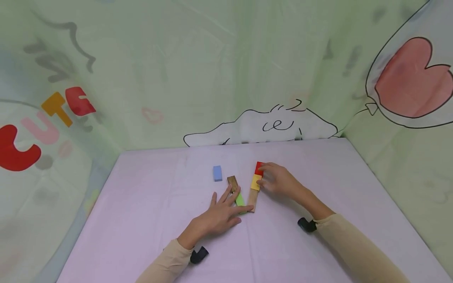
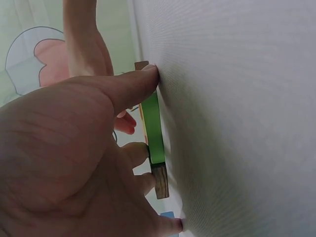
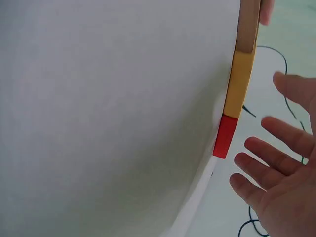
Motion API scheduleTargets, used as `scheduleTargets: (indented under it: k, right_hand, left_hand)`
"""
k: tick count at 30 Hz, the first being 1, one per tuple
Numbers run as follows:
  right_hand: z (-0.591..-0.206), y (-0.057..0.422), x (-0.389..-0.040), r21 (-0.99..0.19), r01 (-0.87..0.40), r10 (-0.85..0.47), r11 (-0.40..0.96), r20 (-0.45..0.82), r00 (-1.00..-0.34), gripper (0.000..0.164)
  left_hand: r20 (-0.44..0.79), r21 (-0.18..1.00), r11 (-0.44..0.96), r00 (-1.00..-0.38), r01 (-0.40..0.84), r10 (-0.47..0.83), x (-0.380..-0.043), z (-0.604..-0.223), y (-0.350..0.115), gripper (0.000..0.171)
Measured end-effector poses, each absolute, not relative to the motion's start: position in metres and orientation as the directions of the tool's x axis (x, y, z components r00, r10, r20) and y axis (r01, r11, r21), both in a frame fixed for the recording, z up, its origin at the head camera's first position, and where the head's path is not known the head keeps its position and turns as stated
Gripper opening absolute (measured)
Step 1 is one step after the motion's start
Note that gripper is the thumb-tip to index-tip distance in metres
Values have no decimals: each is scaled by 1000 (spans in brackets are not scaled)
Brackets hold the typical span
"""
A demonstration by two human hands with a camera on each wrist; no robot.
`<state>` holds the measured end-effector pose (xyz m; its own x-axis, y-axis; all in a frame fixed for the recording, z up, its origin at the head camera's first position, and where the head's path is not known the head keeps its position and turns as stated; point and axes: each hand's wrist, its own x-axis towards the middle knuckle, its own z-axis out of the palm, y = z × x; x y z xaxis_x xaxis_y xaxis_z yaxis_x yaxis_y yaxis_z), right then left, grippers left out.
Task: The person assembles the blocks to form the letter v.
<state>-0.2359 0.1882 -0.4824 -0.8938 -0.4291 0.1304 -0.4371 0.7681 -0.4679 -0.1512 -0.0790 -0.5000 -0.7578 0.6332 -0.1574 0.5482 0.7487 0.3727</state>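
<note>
A line of wooden blocks lies on the table: a red block [image 1: 258, 168], a yellow block [image 1: 255, 182] and a light tan block [image 1: 253, 199], end to end. Angled off the tan block's near end are a green block [image 1: 240, 199] and a dark brown block [image 1: 231, 181], together making a V shape. My left hand [image 1: 219, 215] is spread low over the green and brown blocks, its fingertips touching them. Beside the red and yellow blocks is my right hand [image 1: 281, 181]; in the right wrist view its fingers [image 3: 269, 148] are extended and look apart from them.
A blue block [image 1: 217, 173] lies alone, left of the brown block. The table [image 1: 159, 188] has a pale cloth, with printed curtains [image 1: 212, 70] behind it and at both sides. A black wrist strap piece [image 1: 306, 225] sticks out near the right sleeve.
</note>
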Motion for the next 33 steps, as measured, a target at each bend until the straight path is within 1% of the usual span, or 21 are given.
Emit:
scheduleTargets:
  k: [5,11,13,23,30,33]
  right_hand:
    - [-483,182,-225,-387,-512,-517,767,98,-850,48]
    - [-485,181,-221,-325,-584,-578,744,123,-806,45]
    - [-486,181,-221,-310,-586,-583,748,116,-804,45]
    - [-487,178,-220,-341,-533,-556,774,37,-830,53]
    - [-485,175,-221,-364,-521,-549,772,30,-835,55]
    - [-486,175,-221,-372,-515,-547,772,24,-837,56]
  left_hand:
    - [-162,379,747,-755,547,635,-152,-500,-78,51]
    - [-163,383,745,-754,546,636,-151,-501,-78,51]
    - [-164,383,746,-755,545,635,-151,-501,-77,51]
    - [-160,365,752,-759,548,631,-151,-501,-77,52]
    - [-136,355,756,-770,550,624,-151,-502,-78,53]
    - [-124,371,756,-778,539,616,-151,-504,-76,58]
